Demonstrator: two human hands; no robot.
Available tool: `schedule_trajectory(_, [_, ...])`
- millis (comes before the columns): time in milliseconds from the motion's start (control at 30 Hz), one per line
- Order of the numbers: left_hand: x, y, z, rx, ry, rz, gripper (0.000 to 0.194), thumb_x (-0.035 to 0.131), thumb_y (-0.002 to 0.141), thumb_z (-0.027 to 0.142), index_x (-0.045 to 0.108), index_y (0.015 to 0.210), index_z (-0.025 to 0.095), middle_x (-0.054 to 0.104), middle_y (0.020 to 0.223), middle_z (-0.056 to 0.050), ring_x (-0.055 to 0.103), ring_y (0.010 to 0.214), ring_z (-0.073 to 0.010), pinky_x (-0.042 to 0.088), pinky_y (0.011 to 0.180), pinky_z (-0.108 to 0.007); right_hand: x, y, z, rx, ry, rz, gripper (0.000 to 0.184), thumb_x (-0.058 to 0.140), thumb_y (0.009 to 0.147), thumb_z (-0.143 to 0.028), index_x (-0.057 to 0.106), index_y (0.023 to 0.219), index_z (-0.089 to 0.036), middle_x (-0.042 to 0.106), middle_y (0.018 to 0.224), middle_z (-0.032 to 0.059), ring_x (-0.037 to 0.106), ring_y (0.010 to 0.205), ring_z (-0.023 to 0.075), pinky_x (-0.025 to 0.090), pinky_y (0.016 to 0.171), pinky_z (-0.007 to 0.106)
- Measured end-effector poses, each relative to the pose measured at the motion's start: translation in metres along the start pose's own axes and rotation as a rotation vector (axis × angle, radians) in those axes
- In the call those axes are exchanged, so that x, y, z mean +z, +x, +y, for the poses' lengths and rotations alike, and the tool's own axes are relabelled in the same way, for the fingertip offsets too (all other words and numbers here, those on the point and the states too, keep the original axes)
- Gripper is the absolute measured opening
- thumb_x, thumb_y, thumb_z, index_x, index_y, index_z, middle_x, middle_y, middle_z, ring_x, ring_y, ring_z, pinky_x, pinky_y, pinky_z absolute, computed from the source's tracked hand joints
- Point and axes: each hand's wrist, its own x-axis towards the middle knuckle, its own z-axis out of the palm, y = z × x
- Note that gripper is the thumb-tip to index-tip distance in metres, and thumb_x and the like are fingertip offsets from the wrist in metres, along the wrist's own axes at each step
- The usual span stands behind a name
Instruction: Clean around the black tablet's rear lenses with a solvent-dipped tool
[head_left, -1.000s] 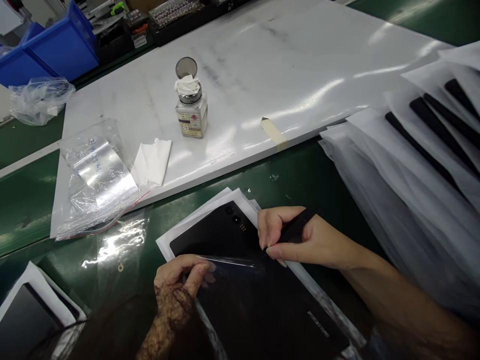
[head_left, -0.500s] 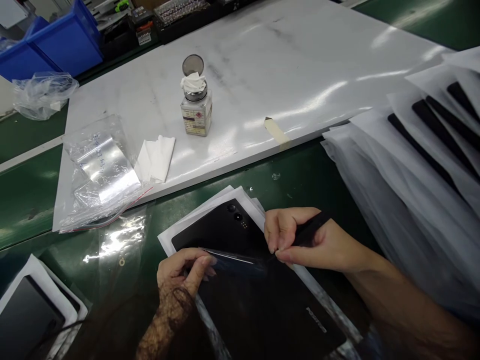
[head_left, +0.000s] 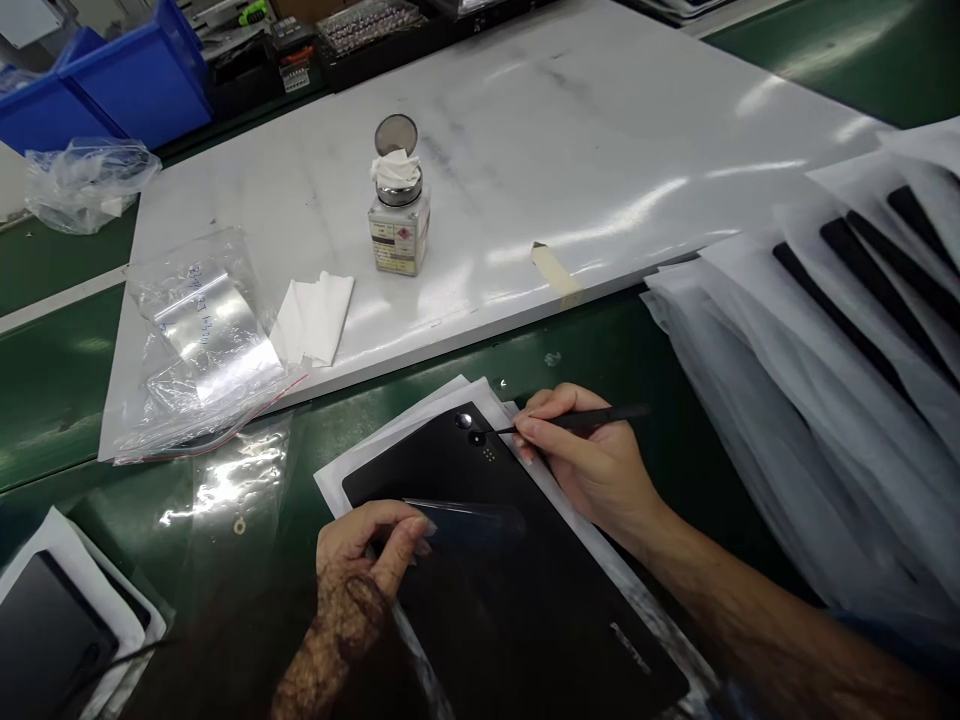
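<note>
A black tablet [head_left: 525, 580] lies back side up on white sleeves [head_left: 491, 400] in front of me. My left hand [head_left: 375, 550] pinches a strip of clear film [head_left: 465, 515] over the tablet's back. My right hand [head_left: 577, 450] grips black tweezers [head_left: 585, 418], their thin tip at the lower camera lens [head_left: 478, 438]. Whether the tip touches the lens I cannot tell. The upper lens [head_left: 463, 421] shows a bright reflection.
A bottle with a raised lid [head_left: 399, 235] and a folded white wipe [head_left: 313, 320] stand on the white board [head_left: 525, 150]. Plastic bags [head_left: 217, 340] lie at left. Sleeved tablets [head_left: 810, 400] lean at right; another tablet [head_left: 52, 630] lies lower left. Blue bins [head_left: 135, 85] stand behind.
My right hand has moved up and left from the end of the film to the camera lenses, and the tweezers now point at a lens. My left hand stays nearly still with the film.
</note>
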Motion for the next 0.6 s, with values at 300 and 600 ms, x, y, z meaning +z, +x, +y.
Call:
schedule_trajectory(300, [-0.0012,-0.0004,-0.0041,0.042,0.051,0.022,0.026,0.098,0.101,0.051,0.101,0.081,0.034,0.095,0.075,-0.001,0.087,0.061,-0.0254,0.075,0.062,-0.034,-0.0006,-0.0029,0.0064,-0.059,-0.032,0.024,0.054,0.131,0.065,-0.048,0.082,0.072,-0.026,0.077,0.073,-0.0022,0.075,0.057,0.0169,0.064,0.053,0.03])
schedule_trajectory(600, [-0.0002,-0.0005,-0.0079,0.058,0.041,0.047,0.023,0.1,0.099,0.051,0.1,0.08,0.036,0.095,0.074,0.0,0.087,0.059,-0.0243,0.073,0.061,-0.033,0.0002,-0.0058,0.0061,-0.07,-0.07,0.054,0.048,0.127,0.068,-0.046,0.084,0.073,-0.027,0.077,0.074,-0.0024,0.07,0.059,0.0159,0.057,0.054,0.03])
